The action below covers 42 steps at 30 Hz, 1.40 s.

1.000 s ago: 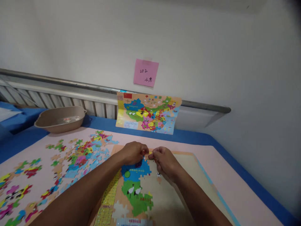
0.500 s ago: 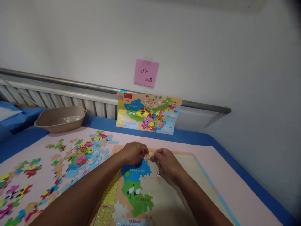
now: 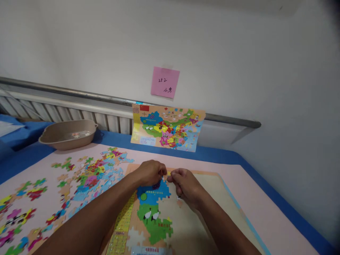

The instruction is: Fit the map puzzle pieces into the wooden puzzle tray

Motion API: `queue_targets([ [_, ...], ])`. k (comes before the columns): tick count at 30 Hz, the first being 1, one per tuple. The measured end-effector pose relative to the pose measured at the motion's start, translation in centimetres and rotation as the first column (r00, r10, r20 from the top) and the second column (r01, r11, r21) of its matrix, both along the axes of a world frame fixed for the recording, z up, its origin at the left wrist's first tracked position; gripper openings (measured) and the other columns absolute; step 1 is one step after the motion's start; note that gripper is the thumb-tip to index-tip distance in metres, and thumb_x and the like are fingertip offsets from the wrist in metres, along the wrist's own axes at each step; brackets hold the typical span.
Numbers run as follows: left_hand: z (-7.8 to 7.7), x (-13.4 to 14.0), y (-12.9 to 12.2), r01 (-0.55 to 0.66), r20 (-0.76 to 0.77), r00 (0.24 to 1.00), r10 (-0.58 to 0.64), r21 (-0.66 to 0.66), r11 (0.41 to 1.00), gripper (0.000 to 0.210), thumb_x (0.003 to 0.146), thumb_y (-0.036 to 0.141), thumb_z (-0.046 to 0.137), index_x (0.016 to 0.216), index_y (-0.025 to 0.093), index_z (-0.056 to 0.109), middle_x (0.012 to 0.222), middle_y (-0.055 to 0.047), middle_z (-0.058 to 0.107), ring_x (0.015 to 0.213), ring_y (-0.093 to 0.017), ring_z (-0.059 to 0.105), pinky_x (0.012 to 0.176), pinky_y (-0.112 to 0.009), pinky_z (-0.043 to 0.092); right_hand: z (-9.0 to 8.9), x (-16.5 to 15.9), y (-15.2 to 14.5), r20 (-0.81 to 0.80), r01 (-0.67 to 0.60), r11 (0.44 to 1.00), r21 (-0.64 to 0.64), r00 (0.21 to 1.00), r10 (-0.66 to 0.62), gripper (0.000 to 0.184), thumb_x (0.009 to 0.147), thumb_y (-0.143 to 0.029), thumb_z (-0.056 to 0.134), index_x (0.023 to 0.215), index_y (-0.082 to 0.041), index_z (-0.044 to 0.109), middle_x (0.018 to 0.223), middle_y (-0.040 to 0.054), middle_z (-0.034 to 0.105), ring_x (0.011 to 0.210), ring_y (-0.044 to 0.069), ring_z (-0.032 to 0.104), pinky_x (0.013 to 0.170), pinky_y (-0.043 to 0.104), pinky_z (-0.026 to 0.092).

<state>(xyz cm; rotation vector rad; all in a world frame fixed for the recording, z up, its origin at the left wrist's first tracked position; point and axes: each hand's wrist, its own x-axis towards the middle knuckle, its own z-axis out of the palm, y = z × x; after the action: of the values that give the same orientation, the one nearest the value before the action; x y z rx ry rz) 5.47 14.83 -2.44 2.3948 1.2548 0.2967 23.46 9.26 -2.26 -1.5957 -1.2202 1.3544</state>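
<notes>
At the puzzle (image 3: 154,209), left hand (image 3: 151,172) curled

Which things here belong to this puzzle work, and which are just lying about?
Puzzle work: left hand, right hand, partly assembled puzzle, loose pieces, matching map sheet, tan basin apparently holding pieces.
Just around: pink note, radiator.

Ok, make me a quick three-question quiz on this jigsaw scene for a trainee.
1. True or false: the pink note is on the wall, higher than the printed map.
2. Which hand is nearer the scattered jigsaw pieces?
3. How many white cranes show on the partly assembled jigsaw? A: one. B: two. C: four.

Key: 1. True. 2. The left hand. 3. B.
</notes>
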Motion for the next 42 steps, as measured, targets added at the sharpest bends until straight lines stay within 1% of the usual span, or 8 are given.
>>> queue_targets([
  [2, -0.1, 0.0, 0.1, -0.003, -0.007, 1.0, 0.003, -0.002, 1.0, 0.034, 0.079, 0.016, 0.063, 0.107, 0.028, 0.079, 0.102, -0.001, 0.081, 0.094, -0.024, 0.073, 0.076, -0.029, 0.05, -0.3, -0.1, 0.0, 0.024, -0.009, 1.0, 0.017, 1.0, 0.008, 0.015, 0.082, -0.028, 0.049, 0.09, -0.018, 0.057, 0.073, -0.0007, 0.064, 0.035, 0.006, 0.034, 0.037, 0.023, 0.023],
  [4, -0.1, 0.0, 0.2, -0.003, -0.012, 1.0, 0.003, -0.002, 1.0, 0.034, 0.079, 0.016, 0.063, 0.107, 0.027, 0.08, 0.106, -0.002, 0.081, 0.098, -0.025, 0.073, 0.078, -0.03, 0.051, -0.4, 0.0, 0.1, 0.07, -0.008, 0.999, 0.043, 0.998, 0.005, 0.013, 0.084, -0.025, 0.048, 0.091, -0.018, 0.057, 0.076, -0.001, 0.066, 0.036, 0.007, 0.036, 0.037, 0.024, 0.026],
  [10, -0.1, 0.0, 0.1, -0.001, -0.028, 1.0, 0.001, -0.006, 1.0, 0.033, 0.079, 0.016, 0.064, 0.106, 0.027, 0.08, 0.111, -0.003, 0.08, 0.104, -0.026, 0.072, 0.084, -0.03, 0.053, 0.0, 0.7, 0.1, 0.217, -0.004, 0.997, 0.076, 0.976, -0.012, 0.006, 0.085, -0.016, 0.054, 0.083, -0.02, 0.058, 0.054, -0.0067, 0.052, 0.035, 0.011, 0.042, 0.037, 0.025, 0.032],
  [16, 0.3, 0.1, -0.2, -0.01, -0.032, 0.999, 0.009, -0.013, 1.0, 0.033, 0.079, 0.014, 0.064, 0.106, 0.026, 0.08, 0.108, -0.002, 0.08, 0.099, -0.024, 0.072, 0.081, -0.028, 0.052, 0.3, 0.3, 0.1, 0.133, 0.023, 0.999, 0.038, 0.991, -0.027, 0.004, 0.083, -0.02, 0.052, 0.086, -0.021, 0.054, 0.058, -0.0075, 0.05, 0.037, 0.01, 0.039, 0.037, 0.025, 0.029],
  [21, 0.8, 0.1, -0.3, -0.026, -0.049, 0.998, 0.025, -0.029, 0.999, 0.032, 0.079, 0.014, 0.065, 0.104, 0.026, 0.08, 0.105, -0.002, 0.08, 0.097, -0.024, 0.072, 0.08, -0.028, 0.052, -0.2, 0.1, 0.3, 0.064, 0.044, 0.998, 0.038, 0.997, -0.046, 0.01, 0.078, -0.023, 0.053, 0.087, -0.021, 0.052, 0.056, -0.0087, 0.047, 0.036, 0.009, 0.035, 0.037, 0.024, 0.025],
  [29, 0.4, 0.1, -0.2, -0.02, -0.039, 0.999, 0.019, -0.008, 1.0, 0.031, 0.08, 0.016, 0.065, 0.104, 0.027, 0.081, 0.107, -0.002, 0.08, 0.098, -0.024, 0.072, 0.08, -0.028, 0.051, -1.1, -0.4, 0.6, 0.103, 0.022, 0.997, 0.074, 0.994, -0.029, 0.01, 0.079, -0.023, 0.054, 0.089, -0.022, 0.053, 0.05, -0.0111, 0.044, 0.034, 0.009, 0.033, 0.039, 0.023, 0.025],
  [36, 0.2, 0.1, -0.1, -0.022, -0.012, 1.0, 0.022, 0.003, 1.0, 0.033, 0.079, 0.015, 0.066, 0.106, 0.028, 0.08, 0.101, -0.001, 0.081, 0.093, -0.023, 0.072, 0.075, -0.028, 0.049, -1.6, -0.9, 0.8, 0.278, -0.001, 0.991, 0.135, 0.96, -0.037, 0.012, 0.083, -0.014, 0.053, 0.092, -0.022, 0.054, 0.058, -0.0082, 0.051, 0.039, 0.009, 0.038, 0.043, 0.023, 0.027],
  [42, 0.0, 0.0, -0.1, -0.009, -0.002, 1.0, 0.009, 0.015, 1.0, 0.035, 0.079, 0.015, 0.064, 0.107, 0.027, 0.08, 0.101, -0.002, 0.081, 0.092, -0.024, 0.073, 0.074, -0.029, 0.049, -1.3, -0.6, 0.9, 0.522, -0.117, 0.961, 0.249, 0.852, -0.032, 0.017, 0.087, -0.005, 0.053, 0.091, -0.021, 0.058, 0.075, -0.0001, 0.063, 0.063, 0.015, 0.054, 0.059, 0.026, 0.031],
])
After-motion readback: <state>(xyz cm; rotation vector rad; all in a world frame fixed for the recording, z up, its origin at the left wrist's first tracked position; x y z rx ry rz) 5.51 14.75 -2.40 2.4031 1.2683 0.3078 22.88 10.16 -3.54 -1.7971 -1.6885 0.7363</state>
